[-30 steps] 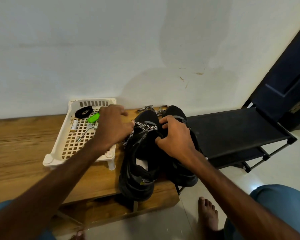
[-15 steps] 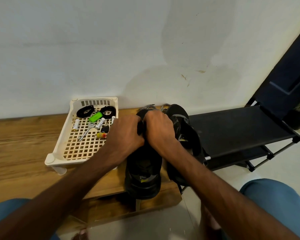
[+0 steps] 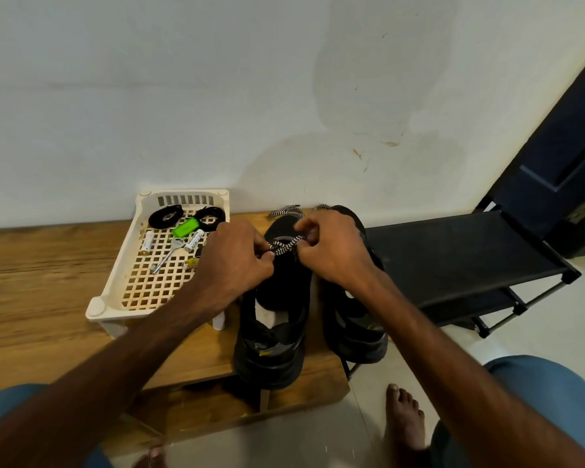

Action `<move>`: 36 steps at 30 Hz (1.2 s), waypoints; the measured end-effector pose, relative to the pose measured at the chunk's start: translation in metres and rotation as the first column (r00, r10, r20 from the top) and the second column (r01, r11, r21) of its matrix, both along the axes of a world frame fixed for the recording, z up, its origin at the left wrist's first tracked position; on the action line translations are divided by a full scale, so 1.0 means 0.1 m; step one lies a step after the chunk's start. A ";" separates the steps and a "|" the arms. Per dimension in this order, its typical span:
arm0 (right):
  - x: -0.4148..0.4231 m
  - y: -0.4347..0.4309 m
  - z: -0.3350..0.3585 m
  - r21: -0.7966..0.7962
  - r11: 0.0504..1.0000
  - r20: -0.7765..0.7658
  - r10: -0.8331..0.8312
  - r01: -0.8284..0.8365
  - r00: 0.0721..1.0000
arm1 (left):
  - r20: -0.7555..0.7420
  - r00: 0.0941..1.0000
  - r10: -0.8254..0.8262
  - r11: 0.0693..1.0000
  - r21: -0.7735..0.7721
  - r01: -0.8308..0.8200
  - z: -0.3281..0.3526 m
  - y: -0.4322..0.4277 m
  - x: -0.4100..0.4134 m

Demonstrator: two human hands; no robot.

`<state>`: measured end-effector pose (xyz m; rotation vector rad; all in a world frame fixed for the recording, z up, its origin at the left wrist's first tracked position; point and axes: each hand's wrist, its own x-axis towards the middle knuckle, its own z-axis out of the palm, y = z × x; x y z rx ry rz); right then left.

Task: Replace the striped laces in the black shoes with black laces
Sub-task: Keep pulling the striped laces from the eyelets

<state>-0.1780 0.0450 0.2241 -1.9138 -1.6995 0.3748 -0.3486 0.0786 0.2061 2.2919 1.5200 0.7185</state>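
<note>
- Half a second ago your hands were bunched together over the black shoe (image 3: 272, 336) at the centre of the frame, hiding the lace. Now they have drawn slightly apart, and a short run of striped lace (image 3: 284, 246) is stretched between them above the tongue.
- Your left hand (image 3: 235, 265) pinches one end of that run with curled fingers. Your right hand (image 3: 335, 251) pinches the other end between thumb and forefinger.
- I judge that you are loosening the lace at the top eyelets, so the unlacing has only begun. Loose striped ends lie beyond the toes, near the wall.
- The second shoe (image 3: 355, 329) stands just right of the first, and neither hand grips it.
- The black laces (image 3: 165, 216) lie coiled at the far end of the cream basket (image 3: 114, 300), left of centre, beside a green tag (image 3: 184, 228), batteries (image 3: 147, 241) and a key (image 3: 169, 255).
- Shoes and basket sit on a wooden bench (image 3: 31, 282) against a pale wall (image 3: 183, 96).
- A black rack (image 3: 453, 258) stands at right and a dark door (image 3: 574, 146) at upper right. Your bare foot (image 3: 404, 413) rests on pale tiles (image 3: 318, 437) at the bottom.
</note>
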 end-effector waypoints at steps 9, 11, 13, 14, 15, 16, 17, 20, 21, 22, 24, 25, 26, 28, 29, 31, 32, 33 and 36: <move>-0.32 0.04 -0.15 -0.016 0.989 0.331 0.142 -0.145 0.933 | 0.008 1.000 -0.027 1.000 -0.003 0.027 0.00 0.03 -0.01; -0.27 0.09 -0.14 -0.023 0.990 0.212 0.140 -0.138 0.967 | -0.010 1.000 -0.002 1.000 -0.003 0.002 0.00 0.04 -0.01; -0.17 0.10 -0.06 -0.014 0.995 0.027 0.097 -0.096 0.995 | -0.029 0.999 0.016 1.000 -0.005 -0.016 0.00 0.04 0.00; -0.10 0.11 0.00 0.039 0.998 -0.044 0.048 -0.046 0.998 | -0.032 0.999 0.022 1.000 -0.006 -0.022 0.00 0.04 0.01; 0.00 0.11 0.06 0.117 0.993 -0.096 -0.020 0.032 0.995 | -0.032 0.999 0.026 1.000 -0.008 -0.027 0.01 0.03 0.02; 0.11 0.12 0.11 0.189 0.975 -0.127 -0.097 0.120 0.987 | -0.030 0.999 0.030 0.999 -0.010 -0.031 0.01 0.04 0.02; 0.23 0.11 0.15 0.228 0.953 -0.141 -0.169 0.199 0.975 | -0.028 0.999 0.033 0.999 -0.012 -0.033 0.02 0.03 0.02; 0.42 0.03 0.14 0.130 0.964 -0.092 -0.223 0.233 0.971 | -0.022 0.999 0.023 1.000 -0.012 -0.023 0.02 0.02 0.02; 0.38 0.00 0.11 0.085 0.979 -0.072 -0.181 0.187 0.981 | -0.019 1.000 0.016 1.000 -0.008 -0.016 0.01 0.00 0.03; 0.32 -0.02 0.07 0.066 0.990 -0.043 -0.120 0.123 0.992 | -0.017 1.000 0.010 1.000 0.000 -0.010 0.01 0.00 0.03; 0.13 -0.03 0.03 0.042 0.999 0.071 0.026 -0.029 0.997 | -0.007 1.000 -0.001 1.000 0.016 0.002 0.01 -0.01 0.02; 0.03 -0.02 0.02 0.018 0.996 0.151 0.088 -0.092 0.985 | -0.001 1.000 -0.005 1.000 0.019 0.005 0.01 0.00 0.01; -0.06 0.00 0.01 -0.019 0.991 0.237 0.134 -0.133 0.962 | 0.004 1.000 -0.010 1.000 0.016 0.010 0.01 0.00 0.01; -0.21 0.03 -0.04 -0.094 0.984 0.341 0.173 -0.149 0.924 | 0.000 1.000 -0.027 1.000 0.002 0.027 0.01 0.01 0.00; -0.25 0.05 -0.08 -0.105 0.984 0.355 0.173 -0.145 0.919 | -0.009 0.999 -0.037 0.999 -0.004 0.037 0.01 0.01 0.00; -0.28 0.08 -0.13 -0.078 0.986 0.343 0.166 -0.148 0.924 | -0.014 0.999 -0.045 0.999 -0.002 0.045 0.00 0.02 -0.01; -0.27 0.10 -0.13 -0.062 0.985 0.310 0.174 -0.163 0.935 | -0.014 0.999 -0.037 0.999 0.002 0.037 -0.01 0.03 -0.01; -0.24 0.13 -0.11 -0.048 0.982 0.247 0.187 -0.180 0.951 | -0.015 1.000 -0.023 1.000 0.007 0.023 -0.01 0.04 -0.02; -0.10 0.16 0.03 0.032 0.989 0.021 0.140 -0.141 0.990 | -0.006 1.000 0.000 1.000 0.021 0.000 -0.01 0.05 -0.05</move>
